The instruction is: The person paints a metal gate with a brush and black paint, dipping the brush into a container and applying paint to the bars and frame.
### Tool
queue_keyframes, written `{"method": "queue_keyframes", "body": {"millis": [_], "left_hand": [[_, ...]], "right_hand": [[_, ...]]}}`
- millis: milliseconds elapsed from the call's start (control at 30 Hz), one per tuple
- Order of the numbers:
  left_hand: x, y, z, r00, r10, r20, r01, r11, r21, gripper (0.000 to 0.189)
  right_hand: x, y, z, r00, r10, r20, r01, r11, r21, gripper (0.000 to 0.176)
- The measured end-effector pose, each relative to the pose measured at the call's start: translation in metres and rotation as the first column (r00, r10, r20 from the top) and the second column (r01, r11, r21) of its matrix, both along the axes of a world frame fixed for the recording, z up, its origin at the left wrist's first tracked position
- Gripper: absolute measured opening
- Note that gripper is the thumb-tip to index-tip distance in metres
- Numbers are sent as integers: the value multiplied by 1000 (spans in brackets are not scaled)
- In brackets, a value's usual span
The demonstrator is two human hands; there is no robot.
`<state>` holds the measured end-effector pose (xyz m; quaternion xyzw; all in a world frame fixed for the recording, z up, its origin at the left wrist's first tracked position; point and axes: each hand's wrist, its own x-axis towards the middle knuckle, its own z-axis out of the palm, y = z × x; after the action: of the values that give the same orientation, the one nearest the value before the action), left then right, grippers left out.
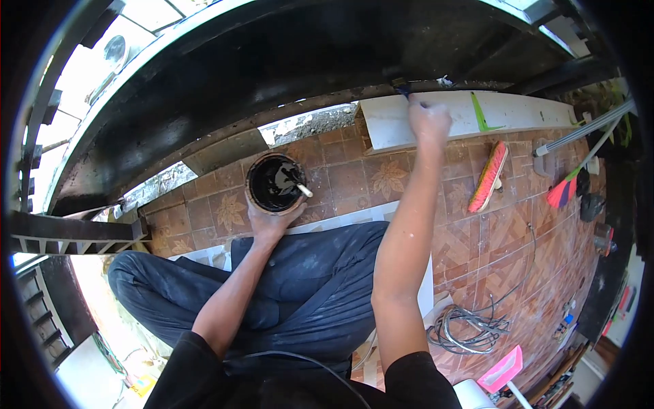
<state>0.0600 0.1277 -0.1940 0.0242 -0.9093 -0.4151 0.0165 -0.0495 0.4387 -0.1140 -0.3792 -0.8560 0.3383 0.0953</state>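
Note:
My left hand [268, 222] is wrapped round the near side of a round paint can [274, 157] with dark paint inside. A pale stick [304, 190] leans out over the can's right rim. Farther forward, my right hand [430, 123] is closed round the handle of a paintbrush [402, 87], most of the handle being hidden by the fingers. The brush's bristles are at the lower edge of a long, glossy black panel [327, 54]. Below that hand lies a white board [388, 123].
A pink-bristled broom head [488, 177] lies on the brown tiled floor [470, 252]. Coiled cable [466, 328] and a pink dustpan [501, 370] are at the lower right. A green plastic piece [482, 116] rests on the board. Long poles [586, 127] reach in from the right.

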Motion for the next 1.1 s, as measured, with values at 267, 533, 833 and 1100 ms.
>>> {"method": "queue_keyframes", "body": {"millis": [267,533,833,1100], "left_hand": [[-12,51,17,995,-100,9,99,993,61,97],[-14,52,14,991,-124,59,111,978,179,99],[-15,44,15,975,-182,126,152,964,220,92],[-17,24,34,923,-311,226,231,918,321,85]], "right_hand": [[-3,-29,28,986,57,-157,-49,997,52,28],[7,-27,47,891,-87,-446,47,994,-101,32],[-16,-40,3,994,11,109,-22,995,100,27],[-1,-35,63,911,-87,-403,78,996,-40,26]]}}
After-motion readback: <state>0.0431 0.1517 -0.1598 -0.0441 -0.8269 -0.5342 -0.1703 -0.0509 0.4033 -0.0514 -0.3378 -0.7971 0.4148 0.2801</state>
